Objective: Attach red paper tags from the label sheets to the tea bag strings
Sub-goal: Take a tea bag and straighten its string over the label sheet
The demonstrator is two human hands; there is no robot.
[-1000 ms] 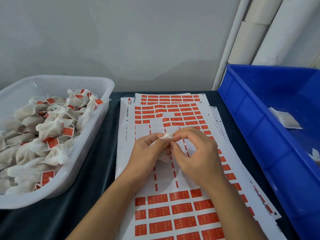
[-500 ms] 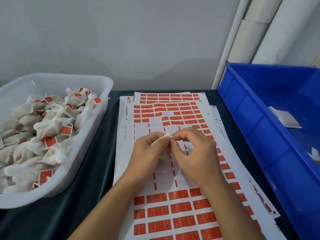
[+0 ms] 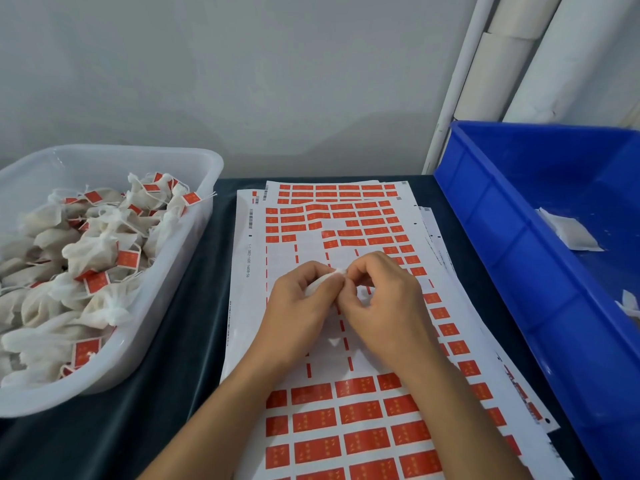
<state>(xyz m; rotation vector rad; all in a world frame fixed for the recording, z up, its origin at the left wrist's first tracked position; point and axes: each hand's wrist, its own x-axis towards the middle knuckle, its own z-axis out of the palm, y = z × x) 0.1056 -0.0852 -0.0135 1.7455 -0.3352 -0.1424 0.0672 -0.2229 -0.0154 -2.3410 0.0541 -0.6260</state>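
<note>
**Layout of the table**

The dark cloth-covered table (image 3: 180, 341) fills the lower frame. On it, at the left, sits the translucent white plastic tub (image 3: 194, 237), piled with white mesh tea bags (image 3: 90, 258). In the centre lie the overlapping white label sheets with red paper tags (image 3: 346, 420). At the right stands the blue plastic crate (image 3: 512, 271), with white pouches (image 3: 568, 233) in it. Both hands, the left hand (image 3: 298, 313) and the right hand (image 3: 384, 303), meet above the sheets at mid-frame. Behind the crate, upper right, white rolls (image 3: 512, 53) lean against the wall.

dark table cover (image 3: 180, 341) | grey wall (image 3: 242, 81) | white pipes (image 3: 502, 64) far right
</note>
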